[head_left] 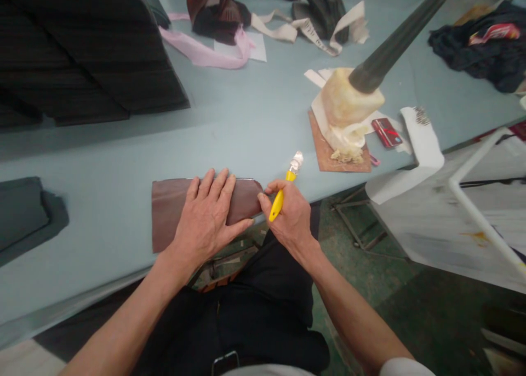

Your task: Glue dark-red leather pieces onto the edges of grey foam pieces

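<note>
The brown piece (169,203) lies along the counter's (110,200) near edge. The left hand (207,217) is spread on it; press flat so it won't slip. The right hand (292,214) is wrapped around the yellow brush (278,202); keep the thumb gentle at the round end, bristles away.

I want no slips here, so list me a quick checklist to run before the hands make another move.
1. Left hand laid flat on the brown piece: ok.
2. Yellow brush held in the right hand: ok.
3. Brush tip off the brown piece: ok, it points away from it.
4. Right hand gripping the piece's rounded end: cannot tell; it is right there, but the contact is unclear.
5. Near edge of the piece fully on the table: cannot tell; the left hand covers part of it.
</note>
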Available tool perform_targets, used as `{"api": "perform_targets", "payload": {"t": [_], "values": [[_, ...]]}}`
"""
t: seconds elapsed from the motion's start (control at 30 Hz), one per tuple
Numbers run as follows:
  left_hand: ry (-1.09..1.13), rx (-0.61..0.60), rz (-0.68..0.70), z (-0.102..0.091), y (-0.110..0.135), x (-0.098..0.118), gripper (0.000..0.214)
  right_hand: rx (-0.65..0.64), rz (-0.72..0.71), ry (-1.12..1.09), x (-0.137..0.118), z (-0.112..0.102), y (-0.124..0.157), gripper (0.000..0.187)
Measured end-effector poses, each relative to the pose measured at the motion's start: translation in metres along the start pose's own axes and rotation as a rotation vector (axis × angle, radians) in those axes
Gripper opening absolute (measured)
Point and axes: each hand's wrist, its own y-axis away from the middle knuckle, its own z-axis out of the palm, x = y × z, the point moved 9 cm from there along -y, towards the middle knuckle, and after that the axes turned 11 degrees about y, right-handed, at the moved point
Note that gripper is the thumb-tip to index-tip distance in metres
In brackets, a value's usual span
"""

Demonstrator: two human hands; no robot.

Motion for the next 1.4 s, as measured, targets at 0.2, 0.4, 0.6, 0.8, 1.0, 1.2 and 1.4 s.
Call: {"api": "perform_targets", "payload": {"t": [0.2,0.4,0.6,0.8,1.0,1.2,1.4], "values": [[0.011,0.002,-0.013,0.000,0.001,-0.001,0.092,-0.043,0.010,-0.007,-0.001,0.004,0.000,0.014],[-0.004,-0.009,-0.033,0.001,-0.001,-0.002,0.094,-0.079,0.033,-0.076,0.002,0.007,-0.002,0.011],[0.020,-0.024,-0.051,-0.002,-0.001,-0.009,0.102,-0.129,0.081,-0.144,0.007,0.010,-0.006,0.015],[0.013,-0.030,-0.055,-0.008,0.004,-0.015,0.104,-0.182,0.122,-0.294,0.012,0.015,-0.016,0.017],[0.048,-0.025,-0.089,-0.013,0.009,-0.021,0.100,-0.195,0.147,-0.408,0.011,0.017,-0.028,0.020],[0.067,-0.024,-0.109,-0.015,0.010,-0.026,0.095,-0.189,0.115,-0.502,0.005,0.018,-0.041,0.021],[0.098,-0.048,-0.138,-0.018,0.003,-0.027,0.095,-0.170,0.128,-0.614,0.000,0.022,-0.046,0.021]]}}
